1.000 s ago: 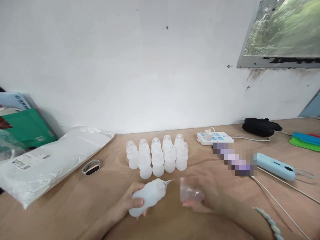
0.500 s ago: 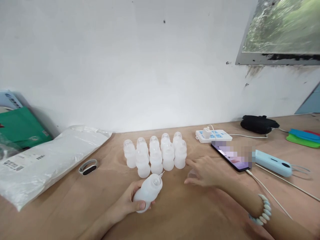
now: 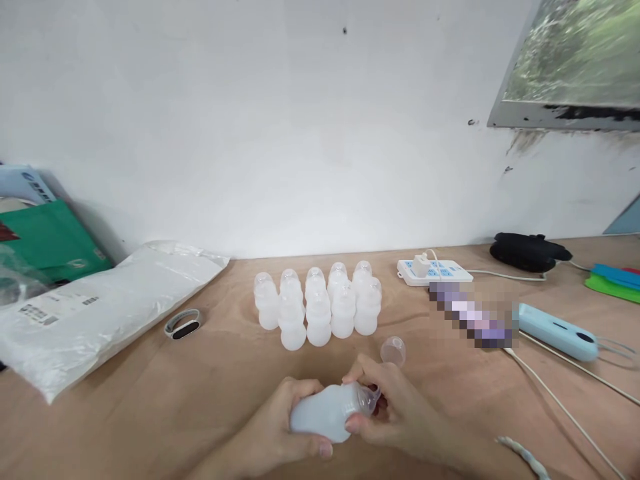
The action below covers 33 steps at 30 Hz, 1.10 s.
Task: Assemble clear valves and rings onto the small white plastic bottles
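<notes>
My left hand [image 3: 287, 427] is wrapped round the body of a white, translucent squeeze bottle [image 3: 323, 413], held tilted sideways above the table. At its mouth end, my right hand [image 3: 387, 407] has fingers and thumb closed on the clear nozzle cap [image 3: 364, 400]. A loose clear dome lid [image 3: 393, 351] lies on the table just beyond my right hand. Behind, several matching white bottles [image 3: 319, 320] stand upright in two rows, each with a clear dome lid on top.
A white plastic mailer bag [image 3: 115, 293] and a grey fitness band [image 3: 183, 325] are on the left. To the right lie a power strip [image 3: 435, 272], a blurred-out phone [image 3: 470, 317], a light blue device [image 3: 555, 331], white cables and a black case [image 3: 530, 252].
My right hand has set the clear dome lid down on the table and moved left onto the bottle's cap. The held bottle has turned more sideways, its mouth pointing right.
</notes>
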Motion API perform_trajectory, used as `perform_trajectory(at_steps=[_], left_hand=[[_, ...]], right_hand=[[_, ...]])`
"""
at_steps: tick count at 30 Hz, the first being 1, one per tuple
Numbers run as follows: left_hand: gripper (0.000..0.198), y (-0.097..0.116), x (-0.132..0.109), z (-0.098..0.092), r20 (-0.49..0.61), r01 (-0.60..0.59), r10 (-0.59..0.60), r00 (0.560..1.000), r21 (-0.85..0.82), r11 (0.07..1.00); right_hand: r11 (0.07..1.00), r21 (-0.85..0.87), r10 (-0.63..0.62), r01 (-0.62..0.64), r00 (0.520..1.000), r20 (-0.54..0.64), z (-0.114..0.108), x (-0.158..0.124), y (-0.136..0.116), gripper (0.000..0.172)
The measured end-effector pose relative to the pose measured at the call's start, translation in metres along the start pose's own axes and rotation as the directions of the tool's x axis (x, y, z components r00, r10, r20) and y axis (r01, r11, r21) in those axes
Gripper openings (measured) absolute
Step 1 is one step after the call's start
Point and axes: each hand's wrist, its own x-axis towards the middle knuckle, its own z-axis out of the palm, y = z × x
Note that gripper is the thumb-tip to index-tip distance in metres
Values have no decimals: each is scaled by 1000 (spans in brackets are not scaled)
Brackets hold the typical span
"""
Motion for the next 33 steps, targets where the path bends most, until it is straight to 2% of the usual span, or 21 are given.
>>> perform_trajectory(at_steps=[3, 5, 6, 8, 9, 11, 13, 15, 16, 17, 18, 19, 21, 22, 24, 25, 26, 28, 30, 31, 33], left_hand=[[67, 0, 2, -5, 170, 91, -52, 984, -232, 969], [68, 1, 2, -5, 171, 99, -48, 984, -305, 947], [67, 1, 2, -5, 152, 84, -38, 988, -309, 947], [64, 0, 2, -3, 142, 52, -13, 990, -270, 961], [63, 0, 2, -3, 143, 37, -2, 990, -242, 970], [61, -1, 3, -2, 150, 31, -1, 989, -202, 979], [61, -1, 3, -2, 140, 40, -14, 990, -188, 981], [60, 0, 2, -3, 110, 33, -12, 994, -189, 982], [59, 1, 1, -3, 98, 23, -4, 995, -190, 982], [59, 2, 1, -3, 93, 15, 3, 996, -191, 982], [58, 3, 0, -3, 99, 12, 7, 995, -189, 982], [57, 4, 0, -3, 110, 14, 6, 994, -185, 983], [55, 6, -1, -3, 120, 21, 0, 993, -172, 985], [55, 6, -1, -3, 107, 20, -2, 994, -165, 986], [54, 7, -2, -2, 72, 6, 5, 997, -150, 989], [54, 7, -3, -2, 60, 2, 6, 998, -143, 990], [53, 6, -4, -1, 50, 2, 4, 999, -134, 991], [50, 6, -7, 0, 12, 1, 0, 1000, -112, 994], [48, 5, -9, 1, -38, 0, -3, 999, -83, 997], [48, 5, -11, 0, -55, -1, -3, 998, -66, 998], [48, 5, -13, -1, -59, -3, 1, 998, -41, 999]], right_hand=[[948, -146, -270, 282, 958, 98, -15, 3, 5, 31], [892, -223, -366, 394, 918, 155, -23, 4, 6, 39], [887, -246, -362, 392, 919, 157, -25, 4, 6, 52], [922, -276, -251, 272, 962, 110, -26, 2, 2, 73], [942, -281, -166, 183, 983, 84, -26, 1, -1, 70], [961, -268, -42, 64, 996, 85, -26, -3, -8, 43], [965, -243, -69, 101, 989, 133, -26, -5, -17, 29], [955, -246, -136, 167, 981, 137, -26, -6, -23, 56], [947, -278, -133, 159, 985, 113, -25, -7, -25, 72], [938, -323, -105, 127, 991, 84, -24, -7, -26, 78], [926, -368, -66, 84, 996, 62, -22, -8, -27, 72], [915, -398, -37, 58, 997, 60, -21, -8, -28, 57], [898, -425, -70, 115, 990, 118, -19, -8, -29, 23], [885, -432, -122, 176, 981, 149, -19, -8, -30, 21], [859, -448, -204, 248, 968, 146, -20, -8, -30, 46], [858, -459, -196, 229, 973, 119, -21, -8, -30, 60], [868, -466, -145, 171, 985, 91, -21, -8, -29, 64], [890, -455, 7, 34, 996, 87, -21, -8, -28, 47], [898, -439, 38, 25, 990, 134, -22, -9, -27, 25], [898, -434, -6, 72, 988, 152, -22, -10, -27, 26], [888, -433, -108, 155, 985, 132, -22, -11, -27, 54]])
